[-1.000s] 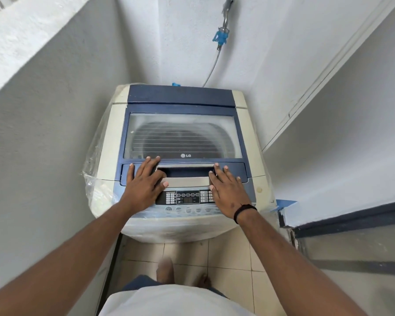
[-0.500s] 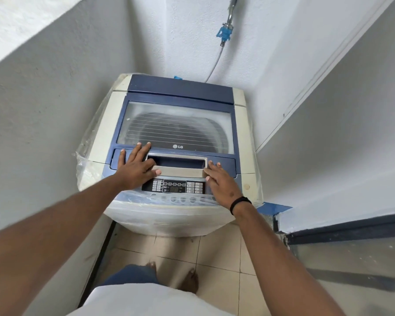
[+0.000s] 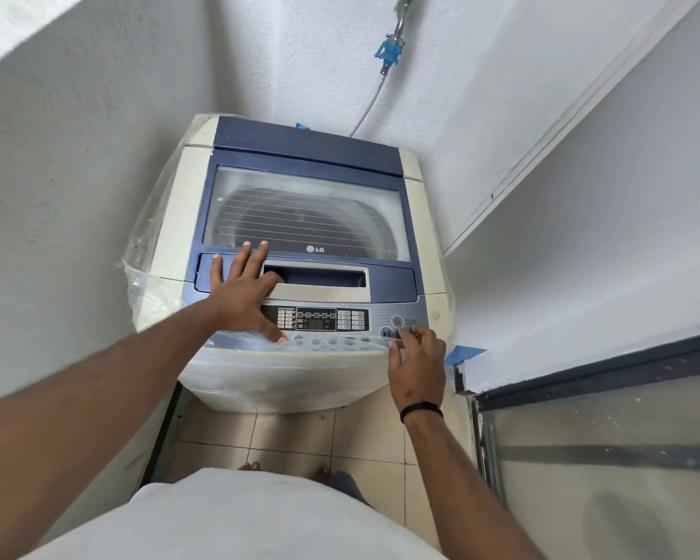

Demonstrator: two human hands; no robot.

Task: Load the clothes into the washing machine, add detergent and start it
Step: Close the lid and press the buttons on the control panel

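Lying shut, washing machine lid hides contents.

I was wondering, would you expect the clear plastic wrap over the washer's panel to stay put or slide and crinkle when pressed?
The wrap is probably thin and floppy: it bulges and creases off the washer at its left corner. It looks glossy, so the right hand may slip a little at the buttons. Over the panel it seems flatter, so it should likely give under a press rather than tear.

The left hand lies flat at frame centre, fingers spread and straight. The right hand, lower right of centre, reaches forward with fingertips bent, wrist banded.
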